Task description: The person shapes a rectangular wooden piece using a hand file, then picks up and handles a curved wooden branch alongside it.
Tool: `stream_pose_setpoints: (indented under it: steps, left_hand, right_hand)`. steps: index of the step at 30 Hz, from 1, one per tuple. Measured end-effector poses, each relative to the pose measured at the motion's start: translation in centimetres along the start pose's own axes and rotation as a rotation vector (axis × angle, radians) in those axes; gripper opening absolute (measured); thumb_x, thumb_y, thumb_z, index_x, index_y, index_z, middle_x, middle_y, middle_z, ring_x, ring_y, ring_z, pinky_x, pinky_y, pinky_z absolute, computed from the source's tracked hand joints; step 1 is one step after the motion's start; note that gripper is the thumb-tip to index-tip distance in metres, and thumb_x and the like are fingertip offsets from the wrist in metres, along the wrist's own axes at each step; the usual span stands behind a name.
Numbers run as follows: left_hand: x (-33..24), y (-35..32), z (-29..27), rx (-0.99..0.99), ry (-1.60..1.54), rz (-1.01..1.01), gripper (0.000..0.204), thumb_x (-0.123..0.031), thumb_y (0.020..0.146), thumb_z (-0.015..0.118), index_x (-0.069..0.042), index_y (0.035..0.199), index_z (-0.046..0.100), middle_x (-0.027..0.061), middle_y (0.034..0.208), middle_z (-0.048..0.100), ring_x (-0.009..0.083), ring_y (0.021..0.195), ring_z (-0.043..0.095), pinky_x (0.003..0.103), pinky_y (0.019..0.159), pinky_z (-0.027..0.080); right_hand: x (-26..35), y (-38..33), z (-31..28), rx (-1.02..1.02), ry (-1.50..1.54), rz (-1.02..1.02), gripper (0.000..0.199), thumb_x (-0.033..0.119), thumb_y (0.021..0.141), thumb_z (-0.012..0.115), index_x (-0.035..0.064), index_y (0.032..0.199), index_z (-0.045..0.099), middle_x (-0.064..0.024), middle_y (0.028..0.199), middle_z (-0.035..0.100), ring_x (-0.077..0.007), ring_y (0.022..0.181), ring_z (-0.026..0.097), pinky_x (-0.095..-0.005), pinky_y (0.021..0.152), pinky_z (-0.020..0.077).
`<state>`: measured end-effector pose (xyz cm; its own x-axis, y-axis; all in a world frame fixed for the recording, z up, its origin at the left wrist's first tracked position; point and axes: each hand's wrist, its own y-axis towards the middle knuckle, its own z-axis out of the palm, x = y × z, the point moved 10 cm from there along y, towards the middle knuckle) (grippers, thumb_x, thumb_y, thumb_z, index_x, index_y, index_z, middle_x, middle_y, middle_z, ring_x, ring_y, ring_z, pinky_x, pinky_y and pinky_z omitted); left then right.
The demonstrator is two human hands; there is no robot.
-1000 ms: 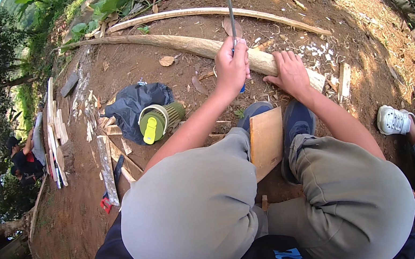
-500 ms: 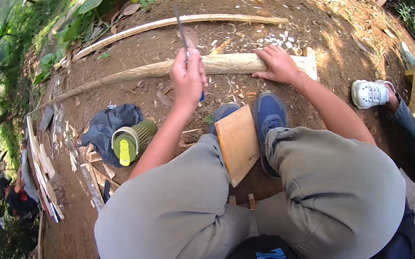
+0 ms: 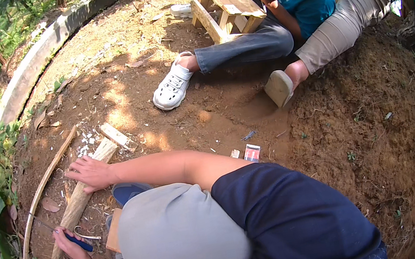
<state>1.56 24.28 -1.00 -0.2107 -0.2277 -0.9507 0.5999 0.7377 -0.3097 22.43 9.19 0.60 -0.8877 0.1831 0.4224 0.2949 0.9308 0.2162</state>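
In my left hand (image 3: 69, 242), at the lower left, is a knife (image 3: 85, 247) with a blue handle, its thin dark blade pointing up and away across a long wooden pole (image 3: 73, 211). My right hand (image 3: 92, 173) lies over the thicker end of this pole, fingers draped across the far side and thumb toward me. The pole rests on the ground in front of my shoes, its end by a short squared wood block (image 3: 118, 137). Between my legs a flat wooden board (image 3: 113, 232) is partly hidden by my knee.
A curved wood strip (image 3: 43, 186) lies beyond the pole, near white chips (image 3: 86, 140). One person (image 3: 301, 3) sits by a small wooden stool (image 3: 233, 3), a leg with a white clog (image 3: 173, 86) stretched toward me. Another person's leg (image 3: 335, 28) is behind. A small box (image 3: 252, 152) lies at my right.
My view has swung to the right, bringing the people and stool into sight. The knife is still in my left hand, now lower and tilted. My right hand stays on the pole.
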Motion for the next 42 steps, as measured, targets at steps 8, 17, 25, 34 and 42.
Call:
stream_pose_setpoints:
  steps: [8, 17, 25, 34, 42]
  left_hand:
    - [3.7, 0.8, 4.0, 0.221, -0.002, -0.103, 0.025, -0.026, 0.110, 0.043, -0.008, 0.125, 0.051, 0.0025, 0.086, 0.054, 0.0132, 0.065, 0.061, 0.027, 0.056, 0.054]
    - [0.8, 0.6, 7.2, 0.280, 0.049, -0.087, 0.029, -0.034, 0.108, 0.055, -0.007, 0.118, 0.058, 0.0044, 0.094, 0.068, 0.0096, 0.078, 0.065, 0.023, 0.065, 0.052]
    - [1.8, -0.6, 7.2, 0.363, 0.245, -0.051, 0.055, -0.042, 0.110, 0.048, -0.004, 0.148, 0.053, 0.0028, 0.113, 0.069, 0.0058, 0.085, 0.058, 0.021, 0.068, 0.044]
    - [4.2, -4.2, 0.0, 0.483, 0.409, -0.391, 0.053, -0.049, 0.103, 0.058, -0.008, 0.134, 0.056, 0.0052, 0.107, 0.064, 0.0099, 0.086, 0.061, 0.026, 0.066, 0.052]
    - [6.9, -10.9, 2.9, 0.910, 0.547, -0.590, 0.044, -0.045, 0.093, 0.075, -0.005, 0.111, 0.068, -0.0013, 0.083, 0.064, 0.0068, 0.065, 0.056, 0.025, 0.052, 0.043]
  right_hand:
    - [0.2, -0.7, 6.5, 0.459, 0.546, 0.212, 0.058, 0.017, 0.092, 0.065, 0.0119, 0.148, 0.047, -0.0160, 0.113, 0.065, -0.0276, 0.091, 0.068, -0.0419, 0.080, 0.0545]
    - [6.8, -1.8, 6.0, 0.598, 1.646, 0.424, 0.088, 0.006, 0.092, 0.065, 0.0031, 0.161, 0.011, -0.0152, 0.113, 0.064, -0.0182, 0.082, 0.069, -0.0312, 0.072, 0.0572]
    - [4.2, -2.9, 4.7, 0.473, 1.227, 0.720, 0.039, 0.014, 0.084, 0.064, 0.0021, 0.121, 0.058, -0.0035, 0.077, 0.060, -0.0129, 0.055, 0.056, -0.0292, 0.045, 0.0423]
    - [-0.6, -4.6, 2.0, 0.427, 0.969, 0.800, 0.026, 0.010, 0.087, 0.061, 0.0049, 0.111, 0.070, -0.0013, 0.065, 0.057, -0.0086, 0.049, 0.050, -0.0279, 0.043, 0.0379]
    - [3.0, -5.5, 5.1, 0.628, 1.027, 0.606, 0.016, 0.013, 0.092, 0.072, 0.0059, 0.106, 0.068, -0.0002, 0.083, 0.066, -0.0087, 0.061, 0.058, -0.0260, 0.054, 0.0489]
